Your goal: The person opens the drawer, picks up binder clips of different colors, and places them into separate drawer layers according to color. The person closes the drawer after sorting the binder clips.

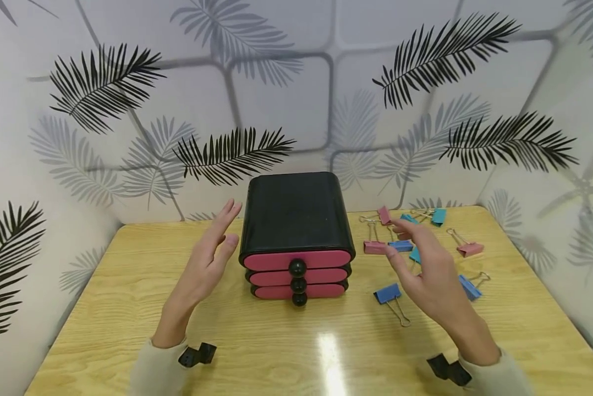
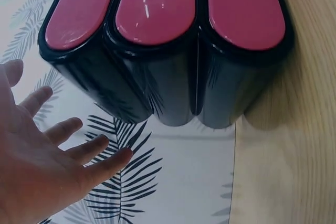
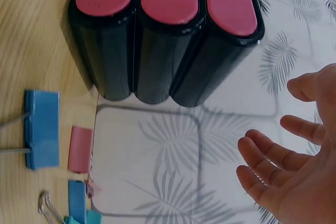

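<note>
A black box with three stacked pink-fronted drawers [image 1: 296, 212] stands on the table, each drawer with a round black knob [image 1: 297, 268]. All its drawers look closed. My left hand [image 1: 204, 264] hovers at the left of the box, fingers extended and apart from it; the left wrist view shows the palm [image 2: 37, 166] and spread fingers with nothing in them. On the other side, my right hand [image 1: 432, 275] is held in the air above the binder clips, fingers loosely bent and holding nothing. A blue binder clip [image 1: 388, 293] lies just left of that hand.
Several pink, blue and teal binder clips are scattered right of the box, among them a pink clip [image 1: 471, 249], a blue clip [image 1: 470, 287] and a teal clip [image 1: 439, 216]. The wooden table [image 1: 257, 346] meets a leaf-patterned backdrop [image 1: 296, 110] behind and at both sides.
</note>
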### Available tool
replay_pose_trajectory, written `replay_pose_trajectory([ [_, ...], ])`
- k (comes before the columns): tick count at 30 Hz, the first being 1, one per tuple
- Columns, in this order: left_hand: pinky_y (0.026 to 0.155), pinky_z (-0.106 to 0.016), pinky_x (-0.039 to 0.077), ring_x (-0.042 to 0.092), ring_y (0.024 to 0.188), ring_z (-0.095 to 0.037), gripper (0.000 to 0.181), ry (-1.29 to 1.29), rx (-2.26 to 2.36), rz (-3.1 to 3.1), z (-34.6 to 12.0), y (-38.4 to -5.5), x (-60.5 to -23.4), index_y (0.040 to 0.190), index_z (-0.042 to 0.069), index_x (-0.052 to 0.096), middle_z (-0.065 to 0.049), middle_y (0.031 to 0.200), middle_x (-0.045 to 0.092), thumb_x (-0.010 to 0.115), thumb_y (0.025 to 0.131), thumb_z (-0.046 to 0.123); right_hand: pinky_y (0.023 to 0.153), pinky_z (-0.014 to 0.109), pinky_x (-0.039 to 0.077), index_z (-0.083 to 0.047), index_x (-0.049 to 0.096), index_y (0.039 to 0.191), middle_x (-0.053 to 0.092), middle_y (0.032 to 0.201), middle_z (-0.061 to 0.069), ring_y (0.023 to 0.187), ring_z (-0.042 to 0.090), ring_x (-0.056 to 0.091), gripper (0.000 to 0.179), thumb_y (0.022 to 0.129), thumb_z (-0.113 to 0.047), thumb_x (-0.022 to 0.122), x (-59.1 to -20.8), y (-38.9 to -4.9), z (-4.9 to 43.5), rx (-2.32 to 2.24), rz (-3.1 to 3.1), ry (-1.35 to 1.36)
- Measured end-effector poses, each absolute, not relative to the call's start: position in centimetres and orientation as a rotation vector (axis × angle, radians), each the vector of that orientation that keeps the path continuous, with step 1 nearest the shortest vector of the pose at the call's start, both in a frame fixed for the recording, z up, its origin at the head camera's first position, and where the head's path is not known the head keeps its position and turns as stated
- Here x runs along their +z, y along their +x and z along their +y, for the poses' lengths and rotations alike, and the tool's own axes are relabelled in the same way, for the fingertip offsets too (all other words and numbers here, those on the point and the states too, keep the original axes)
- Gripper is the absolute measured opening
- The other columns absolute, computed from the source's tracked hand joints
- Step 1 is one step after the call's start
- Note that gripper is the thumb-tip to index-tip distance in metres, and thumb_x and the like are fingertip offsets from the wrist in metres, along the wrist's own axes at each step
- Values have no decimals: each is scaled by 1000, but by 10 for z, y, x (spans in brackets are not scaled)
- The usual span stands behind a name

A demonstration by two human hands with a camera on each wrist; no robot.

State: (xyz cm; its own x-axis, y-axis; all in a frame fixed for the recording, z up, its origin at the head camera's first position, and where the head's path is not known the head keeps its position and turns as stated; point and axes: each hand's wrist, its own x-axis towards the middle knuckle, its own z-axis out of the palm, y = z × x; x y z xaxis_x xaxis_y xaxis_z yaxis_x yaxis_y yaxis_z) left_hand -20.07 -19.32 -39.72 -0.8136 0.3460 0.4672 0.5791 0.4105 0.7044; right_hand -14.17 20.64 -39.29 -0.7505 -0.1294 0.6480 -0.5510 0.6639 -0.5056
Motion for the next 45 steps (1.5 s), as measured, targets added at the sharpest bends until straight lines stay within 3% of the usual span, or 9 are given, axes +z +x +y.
replay_pose_trajectory([
  [9,113,-64,35,19,155,-21,54,-804,-1410,-2465,-179,-209,-400,162,31,33,5,170,18,45,110,25,93,27,50,-8,61,136,71,112,1,98,18,68,47,91,0,74,-400,-132,169,1146,-2236,631],
  [21,114,-60,35,16,156,-17,52,-857,-1470,-2455,-171,-215,-400,162,23,35,2,171,16,44,111,26,72,31,59,-12,66,132,73,102,-1,90,10,70,35,97,-10,72,-418,-123,119,1417,-2253,754],
  [27,118,-58,30,14,156,-16,52,-856,-1511,-2442,-169,-215,-400,162,23,35,2,171,16,45,110,24,73,33,61,-19,64,133,76,109,2,97,11,72,35,99,-19,71,-424,-127,105,1576,-2277,728],
  [33,119,-57,28,13,156,-15,52,-861,-1570,-2409,-167,-213,-404,161,21,36,2,171,15,45,110,21,75,33,61,-22,65,130,75,111,0,98,15,73,33,98,-17,71,-428,-128,100,1602,-2249,717],
  [45,113,-57,38,23,154,-16,50,-812,-1566,-2359,-164,-213,-406,159,20,41,-1,170,22,46,109,20,78,33,61,-18,64,133,74,113,1,102,17,72,36,98,-13,71,-433,-135,98,1631,-2235,784],
])
